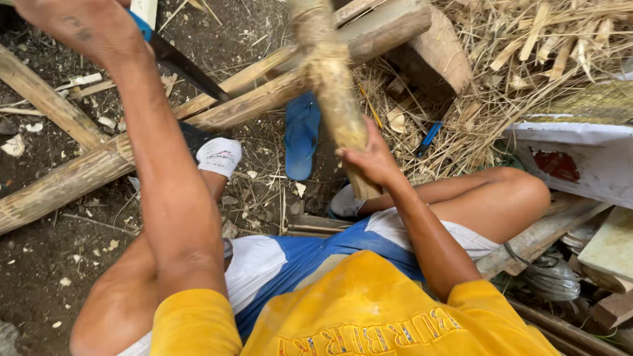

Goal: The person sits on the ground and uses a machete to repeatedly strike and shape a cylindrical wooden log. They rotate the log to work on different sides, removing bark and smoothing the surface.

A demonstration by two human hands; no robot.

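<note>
We're seated low over the dirt floor point(39, 264), knees apart, so the work sits between the legs. Right hand point(372, 161) has its fingers wrapped closed around the lower end of a bamboo stick point(330, 79), holding it tilted up and away from the body — the long free end is exposed to the blade and the gripping hand stays below it. Left hand point(86, 26) is raised at the top edge, closed on the blue handle of a knife point(184, 69); the dark blade angles down toward the stick but is still apart from it. Thick bamboo poles point(264, 92) lie crossed on the ground just ahead, near the stick, contact not clear. A blue sandal point(302, 135) lies beyond the poles' near edge; dry shavings point(527, 59) are heaped to the right, out of the swing path.
</note>
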